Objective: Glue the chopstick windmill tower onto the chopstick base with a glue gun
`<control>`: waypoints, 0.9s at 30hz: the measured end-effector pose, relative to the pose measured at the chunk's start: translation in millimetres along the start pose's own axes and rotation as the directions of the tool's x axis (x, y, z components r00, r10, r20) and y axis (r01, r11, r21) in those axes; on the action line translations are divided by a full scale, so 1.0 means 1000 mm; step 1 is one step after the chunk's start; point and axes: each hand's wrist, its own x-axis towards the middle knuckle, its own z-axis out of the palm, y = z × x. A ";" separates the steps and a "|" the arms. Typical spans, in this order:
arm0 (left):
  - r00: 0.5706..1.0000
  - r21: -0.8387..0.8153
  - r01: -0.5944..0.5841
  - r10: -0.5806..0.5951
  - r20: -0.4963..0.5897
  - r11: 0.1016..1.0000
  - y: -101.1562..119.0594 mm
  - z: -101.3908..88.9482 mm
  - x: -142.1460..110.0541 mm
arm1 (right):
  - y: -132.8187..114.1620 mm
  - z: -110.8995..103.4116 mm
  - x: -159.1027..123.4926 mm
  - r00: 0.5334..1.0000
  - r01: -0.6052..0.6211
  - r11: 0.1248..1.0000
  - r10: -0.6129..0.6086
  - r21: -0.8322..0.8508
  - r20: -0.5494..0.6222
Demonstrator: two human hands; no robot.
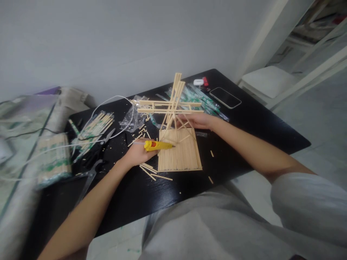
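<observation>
My left hand [138, 152] is closed around a yellow hot glue gun [157, 145]. The gun's nozzle points right, over the flat base of a windmill-like model [181, 159] built from wooden chopsticks. Long crossed sticks [173, 105] rise above the back of that base on slanted legs. Behind these legs, my right hand [193, 120] grips the model's frame, its fingertips partly hidden by the sticks. Short cut stick pieces [148, 170] lie beside the base, near my left hand.
Scissors [102, 142], a plier-like cutter [90, 177] and wrapped chopsticks [99, 128] lie left on the black table [255, 122]. A white cable [119, 96] loops there. Green-printed wrappers [200, 98], a phone [225, 97] and a white case [198, 82] lie at the back right.
</observation>
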 end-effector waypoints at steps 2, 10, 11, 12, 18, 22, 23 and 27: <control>1.000 0.001 -0.004 0.004 0.000 1.000 -0.001 0.000 0.000 | 0.000 0.000 0.000 1.000 -0.002 1.000 0.002 0.001 0.003; 0.999 -0.023 -0.029 0.029 -0.016 0.999 -0.001 0.000 0.000 | 0.001 -0.001 0.001 1.000 0.012 1.000 -0.012 -0.006 0.016; 0.999 -0.026 -0.030 0.029 -0.015 0.999 0.000 0.000 0.001 | 0.001 -0.002 0.001 1.000 0.010 1.000 -0.010 -0.005 0.015; 1.000 -0.027 -0.027 0.026 -0.013 0.999 0.000 0.000 0.001 | 0.001 -0.002 0.001 1.000 0.009 1.000 -0.009 -0.003 0.014; 1.000 -0.013 -0.018 0.018 0.004 1.000 0.003 -0.001 0.002 | 0.003 -0.003 0.002 1.000 -0.001 1.000 0.001 0.020 0.010; 1.000 -0.016 -0.031 0.031 -0.005 0.999 0.003 0.000 0.002 | 0.003 -0.003 0.003 1.000 -0.009 0.999 0.009 0.031 -0.013; 1.000 -0.008 -0.029 0.029 -0.003 1.000 0.003 0.000 0.002 | 0.003 -0.003 0.003 1.000 -0.009 0.999 0.009 0.031 -0.016; 1.000 0.018 -0.009 0.009 0.012 1.000 0.004 0.000 0.002 | 0.004 -0.003 0.002 1.000 -0.010 0.999 0.010 0.038 -0.015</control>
